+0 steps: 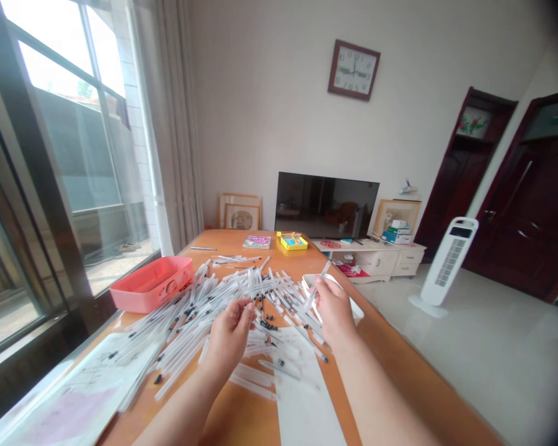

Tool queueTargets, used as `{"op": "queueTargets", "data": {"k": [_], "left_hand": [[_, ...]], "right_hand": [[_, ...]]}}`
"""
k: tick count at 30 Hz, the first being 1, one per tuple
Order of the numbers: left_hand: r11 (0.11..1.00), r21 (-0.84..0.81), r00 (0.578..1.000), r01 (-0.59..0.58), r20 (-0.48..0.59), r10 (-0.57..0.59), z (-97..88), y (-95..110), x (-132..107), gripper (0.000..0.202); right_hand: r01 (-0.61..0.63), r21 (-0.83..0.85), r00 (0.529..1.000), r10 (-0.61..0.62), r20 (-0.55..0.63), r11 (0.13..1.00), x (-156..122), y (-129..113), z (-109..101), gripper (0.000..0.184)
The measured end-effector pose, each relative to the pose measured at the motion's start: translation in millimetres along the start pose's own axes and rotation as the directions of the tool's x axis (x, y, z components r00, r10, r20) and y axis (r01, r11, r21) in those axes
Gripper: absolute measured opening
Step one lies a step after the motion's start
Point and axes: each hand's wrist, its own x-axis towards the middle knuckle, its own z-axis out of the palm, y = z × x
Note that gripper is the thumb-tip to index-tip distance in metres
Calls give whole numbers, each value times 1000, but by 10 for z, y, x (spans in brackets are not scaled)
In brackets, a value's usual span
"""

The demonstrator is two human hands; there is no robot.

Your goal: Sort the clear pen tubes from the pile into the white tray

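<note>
Clear plastic pen barrels (204, 316) with black parts in a loose heap on the orange wooden table (227, 244), right under and ahead of both hands. Left hand (229, 334) raised over the heap, palm turned inward, fingertips (250, 306) pinched together; too small to tell if it has a barrel. Right hand (335, 310) closed, gripping one barrel (320, 284) that sticks up and out past the fingers, with a white container (352, 308) touching the hand just ahead and to its right. White paper strip (302, 396) lies under the right hand's wrist side, some barrels on it. Printed papers (74, 390) are well left of the left hand, with a pink plastic tray (151, 284) ahead and left of it. Further ahead of the hands, near the far table edge: a yellow box (292, 243), a colourful book (256, 241) and a single pen (203, 248).
</note>
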Motion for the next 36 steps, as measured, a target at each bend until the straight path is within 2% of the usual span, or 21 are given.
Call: {"op": "queueTargets", "data": {"k": [2,4,6,7,10,14,19,22,24,26,28,30,32,36], "left_hand": [[1000,-21,999,-9,-44,8,-21,1,42,33],[1000,-11,997,-18,-79,17,-24,30,72,35],[1000,8,996,-23,-91,23,-23,76,95,36],[1000,22,995,-20,-98,22,-25,102,108,36],[999,40,992,-11,-123,16,-54,181,161,39],[998,54,986,-16,-163,25,-145,263,280,41],[995,88,980,-42,-189,58,-315,319,422,39],[998,53,978,-26,-207,36,-428,341,469,38],[999,-30,974,39,-224,-45,-491,353,492,39],[978,-153,956,141,-235,-174,-532,360,511,41],[952,-213,937,221,-223,-267,-542,350,524,43],[962,-121,943,247,-198,-267,-521,310,534,43],[975,114,973,192,-153,-173,-478,231,547,42],[950,294,991,101,-111,-71,-381,15,603,31]], "right_hand": [[40,-118,998,-45,-36,992,182,20,-117,49],[78,-317,993,-103,-63,945,355,45,-246,50],[63,-615,990,-126,-59,786,498,73,-368,49],[49,-666,992,-116,-57,745,553,90,-421,47],[18,-764,997,-68,-34,646,651,149,-529,38],[-20,-883,1000,26,-9,470,673,235,-567,25],[10,-950,998,63,31,314,630,233,-544,24],[50,-958,999,5,53,281,555,165,-460,28],[111,-958,993,-62,98,265,477,125,-343,27],[237,-944,969,-127,212,228,388,110,-176,24],[336,-918,941,-103,321,210,307,127,18,21],[404,-896,914,-59,401,181,255,177,210,21],[432,-885,900,-21,435,170,245,250,374,20],[445,-887,891,41,452,124,334,402,603,20]]}}
